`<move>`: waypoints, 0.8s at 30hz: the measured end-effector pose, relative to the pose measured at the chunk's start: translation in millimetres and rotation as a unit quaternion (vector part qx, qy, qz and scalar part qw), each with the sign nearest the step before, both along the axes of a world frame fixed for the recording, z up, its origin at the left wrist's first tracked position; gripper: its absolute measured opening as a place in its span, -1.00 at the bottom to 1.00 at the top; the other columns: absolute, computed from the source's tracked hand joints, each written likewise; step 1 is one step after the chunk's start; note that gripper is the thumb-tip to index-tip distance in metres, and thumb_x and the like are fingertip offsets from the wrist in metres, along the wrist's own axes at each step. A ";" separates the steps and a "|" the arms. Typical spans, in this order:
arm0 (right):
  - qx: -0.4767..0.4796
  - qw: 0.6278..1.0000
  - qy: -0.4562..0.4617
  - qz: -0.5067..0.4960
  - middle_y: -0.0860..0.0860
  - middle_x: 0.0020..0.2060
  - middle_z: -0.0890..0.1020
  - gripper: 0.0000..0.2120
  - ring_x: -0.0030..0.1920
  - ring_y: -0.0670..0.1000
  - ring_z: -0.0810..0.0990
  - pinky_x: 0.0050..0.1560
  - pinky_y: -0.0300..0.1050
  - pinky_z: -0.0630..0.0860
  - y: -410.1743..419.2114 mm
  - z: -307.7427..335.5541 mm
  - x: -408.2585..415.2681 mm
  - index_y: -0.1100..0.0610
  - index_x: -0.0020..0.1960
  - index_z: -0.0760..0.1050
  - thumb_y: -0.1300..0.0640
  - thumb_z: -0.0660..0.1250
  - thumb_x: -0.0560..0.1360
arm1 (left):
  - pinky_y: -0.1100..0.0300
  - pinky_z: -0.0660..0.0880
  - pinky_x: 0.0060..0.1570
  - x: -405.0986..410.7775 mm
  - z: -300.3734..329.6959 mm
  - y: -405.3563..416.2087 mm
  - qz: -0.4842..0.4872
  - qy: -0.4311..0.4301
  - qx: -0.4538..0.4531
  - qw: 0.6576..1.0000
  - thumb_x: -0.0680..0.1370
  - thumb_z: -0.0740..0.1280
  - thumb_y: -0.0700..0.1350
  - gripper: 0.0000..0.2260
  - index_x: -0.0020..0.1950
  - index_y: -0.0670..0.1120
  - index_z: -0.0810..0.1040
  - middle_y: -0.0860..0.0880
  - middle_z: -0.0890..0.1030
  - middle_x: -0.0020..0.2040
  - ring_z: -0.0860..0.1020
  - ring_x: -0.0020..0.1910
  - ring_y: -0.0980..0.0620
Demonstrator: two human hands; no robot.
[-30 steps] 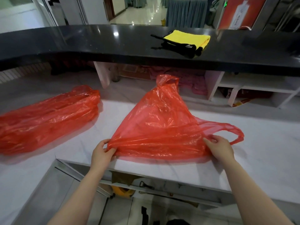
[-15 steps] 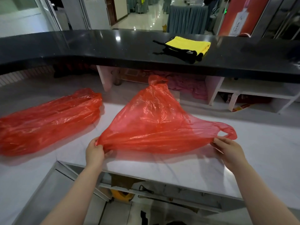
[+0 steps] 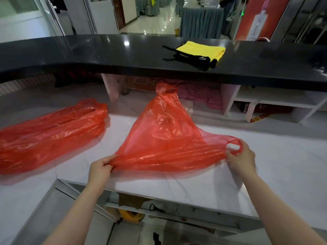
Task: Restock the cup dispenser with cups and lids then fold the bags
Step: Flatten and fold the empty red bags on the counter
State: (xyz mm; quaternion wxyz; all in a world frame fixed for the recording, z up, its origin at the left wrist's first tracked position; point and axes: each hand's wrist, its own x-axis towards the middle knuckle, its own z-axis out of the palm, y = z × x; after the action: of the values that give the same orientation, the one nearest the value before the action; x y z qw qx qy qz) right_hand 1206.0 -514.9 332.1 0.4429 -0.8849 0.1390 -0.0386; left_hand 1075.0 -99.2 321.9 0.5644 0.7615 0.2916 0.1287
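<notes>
Lifted and stretched wider than a moment ago: red bag (image 3: 164, 138) pulled taut along its near edge, far tip standing up toward 12 o'clock, near edge raised just off the white counter (image 3: 265, 165), where before it lay closer to the surface. Hands spread further apart than earlier.

White counter filling the middle of the view, pale marble look, edge running across at 6 o'clock. Black counter (image 3: 123, 55) above it, spanning 9 to 3 o'clock. Second red bag (image 3: 51, 133) lying flat on the white surface at 9 o'clock, well apart from the held one. Held red bag at the centre, triangular, crinkled, handle loop out at 3 o'clock. Yellow cloth (image 3: 201, 50) on the black top at 1 o'clock, with a black strap (image 3: 192, 59) lying against its near side.

Left hand (image 3: 100, 169) at 7 o'clock, thumb and fingers pinching the bag's left corner. Right hand (image 3: 241, 159) at 4 o'clock, fingers curled round the handle loop, gripping it.
</notes>
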 end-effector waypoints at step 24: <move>-0.034 0.966 -0.080 0.244 0.08 -0.06 0.67 -0.83 -0.01 0.12 0.61 0.00 -0.02 0.51 138.9 61.6 83.4 0.13 0.07 0.59 0.12 0.33 0.53 | 0.12 0.33 0.35 -10.6 54.1 -19.4 -0.259 0.140 0.045 0.954 0.50 0.28 -0.36 -0.57 0.12 0.17 0.57 0.13 0.37 0.34 0.39 0.31 0.08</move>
State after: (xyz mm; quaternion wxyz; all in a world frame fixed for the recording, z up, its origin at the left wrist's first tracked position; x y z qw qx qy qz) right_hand 1289.4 -376.0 393.7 0.4183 -0.9005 -0.1185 -0.0052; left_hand 1064.4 -118.6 376.1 0.4967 0.8460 0.1542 -0.1173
